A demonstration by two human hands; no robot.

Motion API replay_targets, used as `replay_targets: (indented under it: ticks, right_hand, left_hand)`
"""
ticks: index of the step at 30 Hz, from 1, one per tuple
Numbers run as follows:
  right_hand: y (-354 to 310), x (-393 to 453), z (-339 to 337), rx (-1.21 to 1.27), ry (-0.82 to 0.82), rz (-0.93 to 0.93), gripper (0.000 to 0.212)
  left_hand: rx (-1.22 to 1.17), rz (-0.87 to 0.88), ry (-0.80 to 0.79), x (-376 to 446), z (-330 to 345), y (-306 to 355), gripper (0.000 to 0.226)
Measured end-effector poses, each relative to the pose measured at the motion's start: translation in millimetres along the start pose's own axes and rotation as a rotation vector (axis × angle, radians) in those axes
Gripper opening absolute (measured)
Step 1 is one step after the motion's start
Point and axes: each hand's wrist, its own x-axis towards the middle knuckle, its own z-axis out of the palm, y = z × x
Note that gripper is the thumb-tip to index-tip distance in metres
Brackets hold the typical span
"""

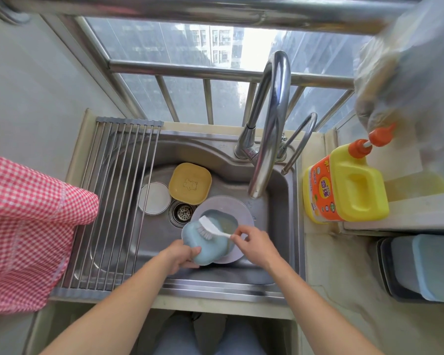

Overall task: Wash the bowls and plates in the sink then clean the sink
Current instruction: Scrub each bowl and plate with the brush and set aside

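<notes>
Over the steel sink (pixel 280 201), my left hand (pixel 180 254) grips a light blue square bowl (pixel 205 245), turned bottom up. My right hand (pixel 251 239) pinches the handle of a white dish brush (pixel 210 225) whose bristles rest on the bowl. Beneath them lies a grey round plate (pixel 221 203) holding another blue bowl (pixel 222 219) with cloudy water in it. A yellow square bowl (pixel 190 181) with a bear drawing and a small white round plate (pixel 155 197) sit at the back left of the basin, near the drain (pixel 183 212).
A roll-up steel drying rack (pixel 113 201) covers the sink's left side. A tall curved faucet (pixel 269 124) arches over the basin. A yellow detergent bottle (pixel 349 185) stands on the right counter. Red checked cloth (pixel 23 226) hangs at left. Stacked containers (pixel 420 267) sit at right.
</notes>
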Motion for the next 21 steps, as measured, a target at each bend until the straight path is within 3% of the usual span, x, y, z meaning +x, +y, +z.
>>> replay_targets:
  ticks: [4,9,16,19,21]
  right_hand:
    - [21.3,-7.9,13.6,0.010,0.164,0.135,0.021]
    - [22.0,-15.8,12.2,0.099,-0.034,-0.020,0.023]
    - [8.5,4.4,18.8,0.168,0.185,0.230,0.023]
    - [7.8,4.6,15.0,0.125,0.195,0.207,0.022]
    - [5.0,1.3,11.6,0.088,0.100,0.094,0.021]
  left_hand:
    - [-0.089,-0.053,-0.004,1.2,-0.9,-4.9,0.036]
    - [0.048,-0.012,0.070,13.2,-3.4,-7.8,0.039]
    - [0.281,0.052,0.128,18.2,9.2,-9.8,0.040]
    - [0.265,0.028,0.086,19.9,9.4,-11.9,0.040]
    - [0.194,0.017,0.050,18.0,8.9,-12.4,0.038]
